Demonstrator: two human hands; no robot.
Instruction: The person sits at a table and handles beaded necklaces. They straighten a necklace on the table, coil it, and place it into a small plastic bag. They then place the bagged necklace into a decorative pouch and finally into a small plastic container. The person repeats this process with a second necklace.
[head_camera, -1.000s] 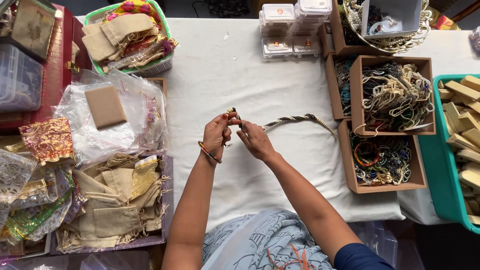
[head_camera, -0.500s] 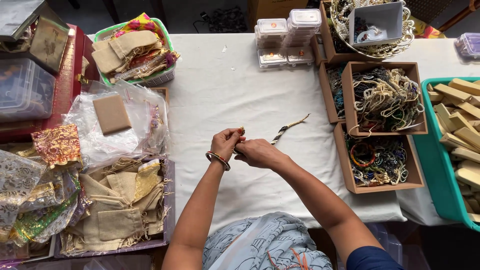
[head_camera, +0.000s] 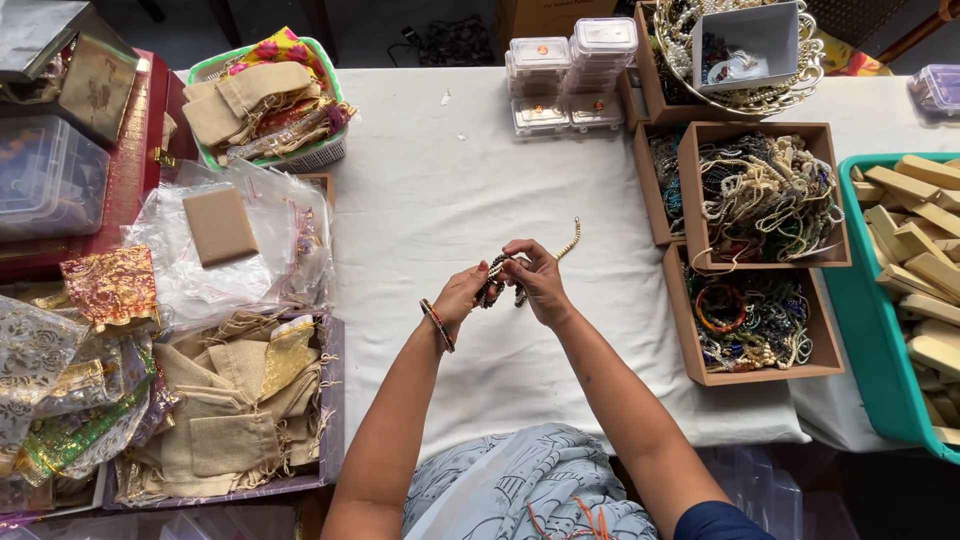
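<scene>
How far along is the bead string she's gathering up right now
Most of the bead string is already bunched between the left hand and right hand. Both hands grip it over the white table. Left: a short tail sticking out, uncoiled.

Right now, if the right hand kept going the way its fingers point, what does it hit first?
The right hand points left, so it would meet the left hand almost at once; both already hold the bead strand between them. Depth between fingertips is unclear.

Bare white cloth (head_camera: 450, 190) lies open between plastic bags (head_camera: 250, 240) and brown boxes (head_camera: 760, 250).
</scene>
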